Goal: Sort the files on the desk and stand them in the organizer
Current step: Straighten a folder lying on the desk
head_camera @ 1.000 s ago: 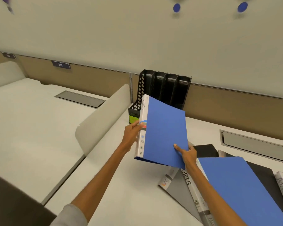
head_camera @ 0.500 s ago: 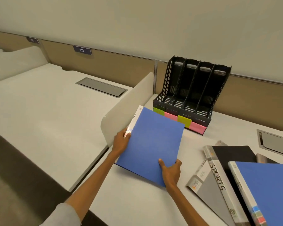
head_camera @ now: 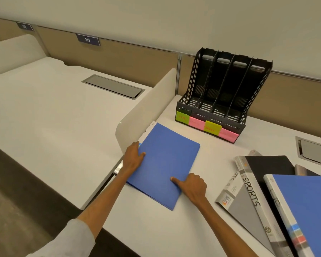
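Lowered from the tilted, lifted pose it had a second ago, the blue plastic file folder [head_camera: 167,164] now lies flat on the white worktop [head_camera: 217,164], its white spine turned to the left.

At that spine edge the left hand [head_camera: 132,158] grips the folder: its thumb lies on the blue cover and its fingers wrap over the edge, close together. The right hand [head_camera: 193,186] holds the near right edge, with the thumb stretched flat on the cover and the fingers curled tight at the rim; whether they reach under it I cannot tell.

Just left of the folder rises the rounded white divider panel [head_camera: 146,112] that parts this worktop from the neighbouring one. Behind the folder, near but not touching, stands the black perforated plastic organizer [head_camera: 224,89], upright against the tan back panel, with four slots. On its front lip sit four sticky notes [head_camera: 206,127]: green, pink, yellow, pink.

To the right, apart from the held folder, more files overlap in a heap: a grey file with SPORTS on its white spine [head_camera: 248,190], a black file [head_camera: 271,164] partly beneath it, and a second blue file [head_camera: 308,210] lying on top at the frame's edge.
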